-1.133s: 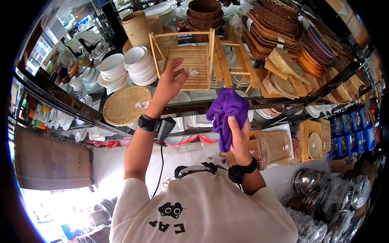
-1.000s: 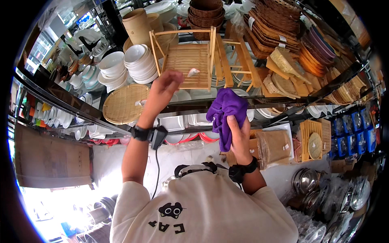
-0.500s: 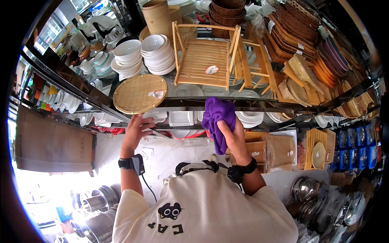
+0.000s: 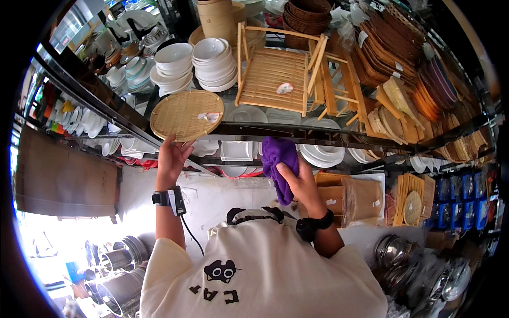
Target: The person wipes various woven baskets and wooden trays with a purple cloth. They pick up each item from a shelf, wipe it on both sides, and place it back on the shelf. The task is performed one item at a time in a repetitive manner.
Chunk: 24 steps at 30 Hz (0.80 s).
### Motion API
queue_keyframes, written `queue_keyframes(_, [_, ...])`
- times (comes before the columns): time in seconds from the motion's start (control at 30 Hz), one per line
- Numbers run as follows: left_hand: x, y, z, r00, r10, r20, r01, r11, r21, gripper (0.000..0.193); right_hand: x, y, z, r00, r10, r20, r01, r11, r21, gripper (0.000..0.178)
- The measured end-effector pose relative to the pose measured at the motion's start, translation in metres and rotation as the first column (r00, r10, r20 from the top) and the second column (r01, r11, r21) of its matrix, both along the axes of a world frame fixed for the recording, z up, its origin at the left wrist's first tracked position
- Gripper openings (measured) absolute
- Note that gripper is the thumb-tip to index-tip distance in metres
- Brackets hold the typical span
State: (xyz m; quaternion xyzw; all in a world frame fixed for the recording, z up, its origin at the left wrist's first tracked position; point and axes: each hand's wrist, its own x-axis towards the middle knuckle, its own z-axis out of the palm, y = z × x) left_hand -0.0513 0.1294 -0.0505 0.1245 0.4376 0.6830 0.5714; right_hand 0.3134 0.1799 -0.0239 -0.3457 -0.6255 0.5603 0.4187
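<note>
A round woven bamboo tray (image 4: 177, 114) with a white label lies on the glass shelf, overhanging its front edge. My left hand (image 4: 173, 161) is just below the tray's near rim, fingers stretched and apart. Its fingertips reach the rim; whether they press on it is hard to see. In front of the shelf edge, my right hand (image 4: 303, 183) is closed around a bunched purple cloth (image 4: 279, 159), with the thumb across its front.
Behind the tray stand stacks of white bowls (image 4: 214, 66). A bamboo rack (image 4: 273, 79) with a label occupies the shelf's middle, with wooden boards (image 4: 392, 106) to its right. The dark shelf edge (image 4: 297, 133) runs across; white plates (image 4: 321, 155) sit below it.
My left hand has moved up to the bamboo tray's near rim. My right hand still holds the purple cloth, now slightly lower and farther left. The view has shifted a little.
</note>
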Motion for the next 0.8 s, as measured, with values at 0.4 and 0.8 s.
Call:
queue_keyframes(0.4, [0.028,-0.055,0.037,0.968,0.009,-0.252,-0.006,1.0,0.014,0.042,-0.016,0.004,0.028,0.996,0.012,0.09,-0.025,0.989,0.146,0.035])
queue_keyframes(0.8, [0.081,-0.091,0.076,0.53,-0.31,-0.79,0.283,0.942,-0.179,0.05,-0.096,0.017,0.045,0.979,-0.021,0.202,-0.096,0.828,0.552,0.033])
